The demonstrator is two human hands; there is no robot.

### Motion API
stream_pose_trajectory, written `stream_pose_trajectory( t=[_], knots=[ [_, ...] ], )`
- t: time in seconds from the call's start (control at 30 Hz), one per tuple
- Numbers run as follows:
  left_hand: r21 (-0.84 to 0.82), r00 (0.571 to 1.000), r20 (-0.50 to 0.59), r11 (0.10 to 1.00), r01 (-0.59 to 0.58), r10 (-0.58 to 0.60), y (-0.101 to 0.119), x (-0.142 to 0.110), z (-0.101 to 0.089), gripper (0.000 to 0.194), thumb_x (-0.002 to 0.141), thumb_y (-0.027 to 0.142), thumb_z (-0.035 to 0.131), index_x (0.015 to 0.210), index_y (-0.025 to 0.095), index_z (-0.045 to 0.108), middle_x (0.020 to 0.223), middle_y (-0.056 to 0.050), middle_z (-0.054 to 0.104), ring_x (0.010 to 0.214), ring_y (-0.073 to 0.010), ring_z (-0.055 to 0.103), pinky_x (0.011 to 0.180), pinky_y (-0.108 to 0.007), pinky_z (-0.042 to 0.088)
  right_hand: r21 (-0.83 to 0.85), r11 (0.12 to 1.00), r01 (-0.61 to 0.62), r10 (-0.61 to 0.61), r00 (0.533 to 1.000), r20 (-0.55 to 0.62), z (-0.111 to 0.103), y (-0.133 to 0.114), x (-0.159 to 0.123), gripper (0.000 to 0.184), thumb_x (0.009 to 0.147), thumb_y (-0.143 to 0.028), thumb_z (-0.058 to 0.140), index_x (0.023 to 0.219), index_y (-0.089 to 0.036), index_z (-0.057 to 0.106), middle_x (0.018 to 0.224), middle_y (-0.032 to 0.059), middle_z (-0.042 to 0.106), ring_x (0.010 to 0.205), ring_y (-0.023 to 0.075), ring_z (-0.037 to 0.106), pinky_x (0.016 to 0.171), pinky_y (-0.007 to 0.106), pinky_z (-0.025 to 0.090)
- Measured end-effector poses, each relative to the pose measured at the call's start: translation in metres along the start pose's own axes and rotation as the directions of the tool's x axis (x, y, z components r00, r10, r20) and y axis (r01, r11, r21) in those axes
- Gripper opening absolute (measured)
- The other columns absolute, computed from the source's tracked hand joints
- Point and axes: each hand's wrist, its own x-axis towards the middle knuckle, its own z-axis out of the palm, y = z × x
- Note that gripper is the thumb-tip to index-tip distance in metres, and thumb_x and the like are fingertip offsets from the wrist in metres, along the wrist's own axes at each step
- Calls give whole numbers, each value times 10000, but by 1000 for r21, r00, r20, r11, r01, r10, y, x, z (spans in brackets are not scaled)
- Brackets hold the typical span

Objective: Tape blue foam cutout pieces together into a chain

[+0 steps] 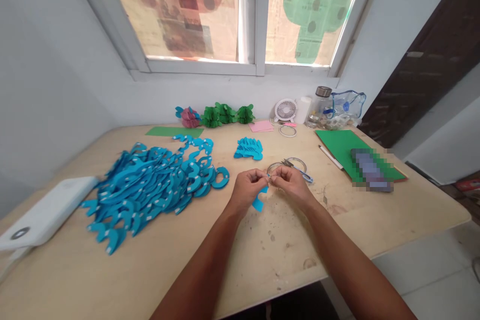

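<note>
My left hand [248, 189] is closed, pinching a blue paper piece [258, 203] that hangs below its fingertips. My right hand [290, 185] is closed in a pinch, its fingertips meeting those of the left. What lies between the right fingertips is too small to make out. To the left spreads a big heap of curved blue paper pieces [150, 180], many with small white patches. Beyond my hands sits a small stack of wavy blue paper pieces [249, 148]. Just behind my right hand are scissors [288, 163], a tape roll [300, 162] and a blue cutter [306, 177].
A white lamp-like device [48, 210] stands at the left edge. Green paper ornaments [225, 115], a pink one [190, 118], a small fan [286, 110] and a bottle [320, 106] line the wall. Green sheets [337, 147], a pen [330, 157] and a blurred phone-like object [371, 170] lie right.
</note>
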Motion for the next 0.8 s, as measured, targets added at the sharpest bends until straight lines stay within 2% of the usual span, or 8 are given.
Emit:
stream_pose_trajectory(
  t=[0.17,0.37,0.57,0.8],
  knots=[
    [0,1000,-20,1000,5,-5,-1,1,0,81,579,184,620,511,143,605,508,11,576,506,-93,482,511,-207,361,63,998,-14,13,1000,13,-1,0,0,195,737,-351,577,694,-161,574,615,-4,559,569,106,474,563,241,363],
    [-82,998,27,995,63,-61,2,0,0,171,586,288,692,534,138,626,511,-1,581,507,-95,471,505,-213,345,115,993,-14,17,1000,-25,-3,2,0,187,709,-367,624,738,-183,601,680,7,596,624,130,533,600,255,410],
    [-190,984,122,970,150,-128,-3,3,-4,211,589,325,713,554,137,624,526,-9,587,519,-99,501,515,-215,360,53,996,74,-74,997,-1,-5,0,-1,209,715,-350,629,869,-208,623,724,12,603,675,147,550,628,265,434],
    [-261,950,226,927,270,-213,-5,4,-7,244,594,341,711,564,129,595,515,-14,568,482,-94,498,453,-205,335,-110,980,164,-163,986,21,-5,0,-1,147,736,-294,608,839,-193,636,765,25,623,680,143,544,620,263,410]
  ],
)
